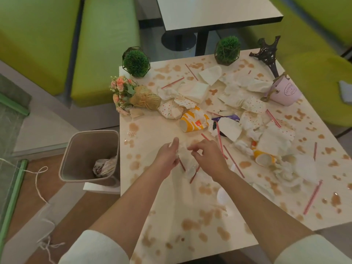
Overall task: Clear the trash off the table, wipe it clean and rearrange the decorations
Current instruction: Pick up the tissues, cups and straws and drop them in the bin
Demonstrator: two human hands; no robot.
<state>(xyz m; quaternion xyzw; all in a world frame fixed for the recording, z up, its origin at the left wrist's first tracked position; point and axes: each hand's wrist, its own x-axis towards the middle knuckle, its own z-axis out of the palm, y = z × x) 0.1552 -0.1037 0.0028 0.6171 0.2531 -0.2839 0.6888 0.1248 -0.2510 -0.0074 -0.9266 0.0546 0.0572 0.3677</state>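
In the head view, both hands work at the near-left part of the surface (167,210), just right of the bin (76,159) that stands on the floor against its left edge. The left hand (167,157) and right hand (206,157) each have a curled-finger grip on a clear crumpled wrapper (185,159) held between them, with red-striped straws (182,164) caught under it.

Farther from the bin, the trash is still thick: a yellow cup (194,121) on its side, a second yellow cup (263,158), tissues (194,90) and more straws, all among brown spill stains.

The risks, as I judge them: the thin wrapper could slip, or the straws could drop short of the bin and roll onto the floor. Dragging the bundle through the wet stains would smear them. A wide sweep toward the bin could also knock the flower bouquet (133,96) lying just beyond it, or tip the plant ball (136,62).
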